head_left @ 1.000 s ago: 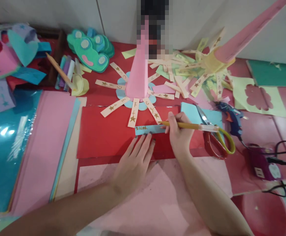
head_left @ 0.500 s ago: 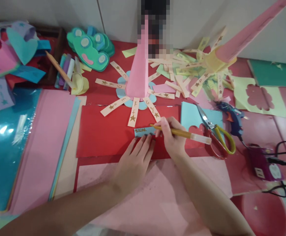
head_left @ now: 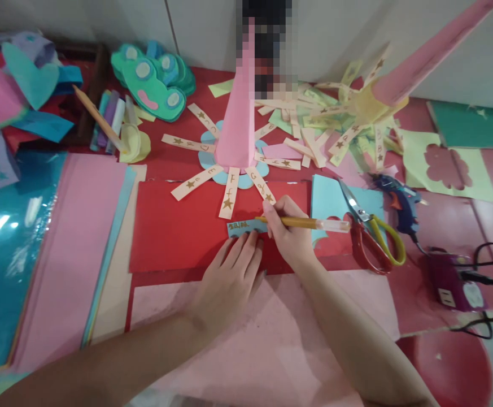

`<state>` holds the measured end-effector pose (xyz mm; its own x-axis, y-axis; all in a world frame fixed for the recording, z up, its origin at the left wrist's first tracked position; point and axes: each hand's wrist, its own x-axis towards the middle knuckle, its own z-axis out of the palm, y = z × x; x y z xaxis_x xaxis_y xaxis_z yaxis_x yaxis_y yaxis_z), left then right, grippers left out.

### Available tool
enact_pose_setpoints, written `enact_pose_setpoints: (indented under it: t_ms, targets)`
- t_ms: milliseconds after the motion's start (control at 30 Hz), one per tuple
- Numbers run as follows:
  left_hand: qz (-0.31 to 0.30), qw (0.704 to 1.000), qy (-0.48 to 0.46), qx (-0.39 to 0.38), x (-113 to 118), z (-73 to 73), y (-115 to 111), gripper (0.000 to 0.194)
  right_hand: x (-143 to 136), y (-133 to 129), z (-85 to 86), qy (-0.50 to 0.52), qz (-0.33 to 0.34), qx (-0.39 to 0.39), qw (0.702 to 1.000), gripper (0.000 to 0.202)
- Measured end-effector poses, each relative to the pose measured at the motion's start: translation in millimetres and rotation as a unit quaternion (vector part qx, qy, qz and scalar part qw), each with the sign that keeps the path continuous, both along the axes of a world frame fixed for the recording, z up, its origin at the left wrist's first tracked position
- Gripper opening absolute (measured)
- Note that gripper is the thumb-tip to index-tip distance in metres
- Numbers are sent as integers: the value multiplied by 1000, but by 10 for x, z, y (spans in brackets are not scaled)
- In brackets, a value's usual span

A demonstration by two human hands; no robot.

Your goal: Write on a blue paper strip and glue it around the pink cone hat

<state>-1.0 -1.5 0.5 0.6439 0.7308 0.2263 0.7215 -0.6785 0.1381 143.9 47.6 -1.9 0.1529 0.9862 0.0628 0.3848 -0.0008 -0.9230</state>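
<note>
Crossing the far edge of the red sheet (head_left: 174, 243), the left strip (head_left: 195, 182) reads "E e", the middle strip (head_left: 228, 195) "F f", the right strip (head_left: 261, 185) "G g", each starred; handwriting on the blue strip (head_left: 241, 226) is unclear.

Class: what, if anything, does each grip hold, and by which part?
Right grip: the golden pen, near its writing tip. Left grip: nothing held, only touching the blue strip.

The person's left hand (head_left: 228, 272) and right hand (head_left: 291, 233) are bare, like the left forearm (head_left: 144, 346) and right forearm (head_left: 348, 328), which broaden smoothly from narrow wrists (head_left: 311, 267), and the left hand's slender fingers (head_left: 238, 250) end in nails (head_left: 255, 230) wearing what looks like dark polish (head_left: 255, 230).
</note>
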Motion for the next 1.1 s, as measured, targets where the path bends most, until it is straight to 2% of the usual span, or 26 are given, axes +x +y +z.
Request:
enact_pose_setpoints:
  t_ms: [633, 833, 1100]
  targets:
    - [3, 1000, 3, 14, 9, -1, -11, 37, -8, -4, -18, -60, 33, 27, 997, 35]
    - [2, 1000, 6, 13, 5, -9, -9, 36, -6, -6, -4, -66, 4, 17, 998, 34]
    - [2, 1000, 4, -2, 5, -16, -12, 37, -17, -4, 8, -82, 12, 39, 996, 35]
